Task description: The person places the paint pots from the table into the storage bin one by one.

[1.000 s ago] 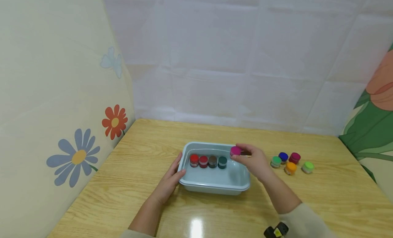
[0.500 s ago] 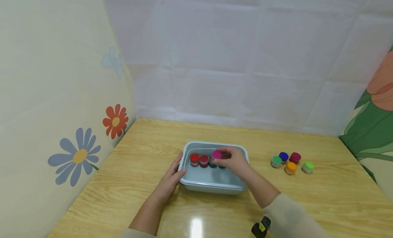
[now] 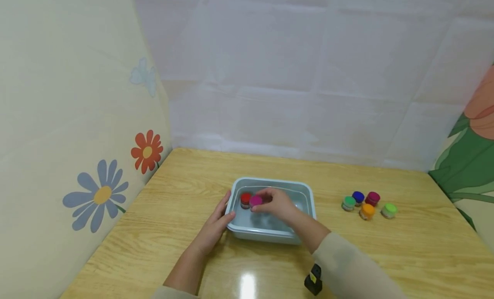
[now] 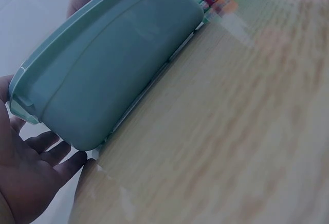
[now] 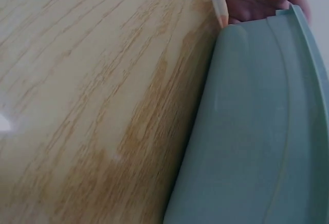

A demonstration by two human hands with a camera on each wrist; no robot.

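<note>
A light blue-grey plastic basin stands on the wooden table. My left hand holds its left end, thumb over the rim and fingers against the outer wall, as the left wrist view shows at the basin's side. Inside the basin, my right hand pinches a small jar with a magenta lid between thumb and fingers. Right beside it stands a jar with a red lid. The other jars in the row are hidden by the right hand and the held jar.
To the right of the basin stand several small jars, among them an orange-lidded jar, a blue-lidded jar and a lime-lidded jar. A white cloth hangs behind the table; a flowered cloth hangs at the left.
My right hand has carried the magenta-lidded jar leftward from the basin's right side, across the row, to beside the red-lidded jar. The left hand has kept its hold on the basin.
</note>
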